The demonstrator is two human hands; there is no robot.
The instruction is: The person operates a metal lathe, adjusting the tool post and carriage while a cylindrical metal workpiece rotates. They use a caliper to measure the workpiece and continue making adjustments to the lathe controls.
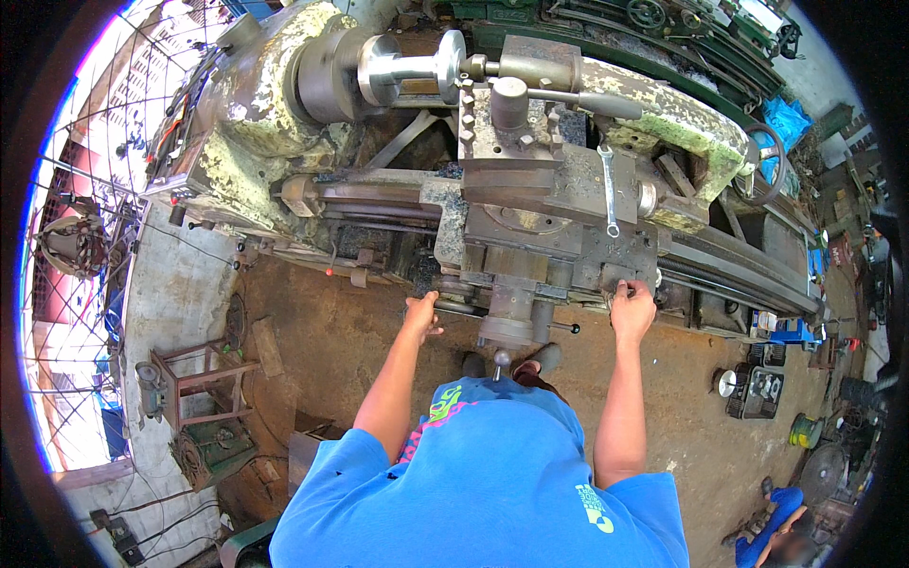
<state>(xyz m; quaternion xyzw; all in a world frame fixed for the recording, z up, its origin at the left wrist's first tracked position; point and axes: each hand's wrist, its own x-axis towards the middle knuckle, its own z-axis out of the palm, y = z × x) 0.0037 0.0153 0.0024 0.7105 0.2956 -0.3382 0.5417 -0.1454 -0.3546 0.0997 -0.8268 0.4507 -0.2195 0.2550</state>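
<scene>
Two bare hands work the near side of a paint-worn lathe (258,109), as I follow from afar through the head camera. The left hand (421,314) is curled at the left end of a dark handwheel (458,308), which lies just right of its fingers; I cannot tell whether they have closed on the rim. The right hand (632,310) is bunched at the near right corner of the carriage (617,254), and its grip, if any, is hidden from me.

Beyond both hands, across the machine, a shiny metal spool (414,67) sits between the round chuck (327,78) and the tailstock (540,66), its long axis running left to right. The left hand is nearer to it, though well apart. A wrench (609,192) lies lengthwise away from the person, beyond the right hand.

On the floor to the right, a black crate (746,409) holds pale and grey pieces too small for me to name. A round can (726,382) stands just beside it, its contents unclear.
</scene>
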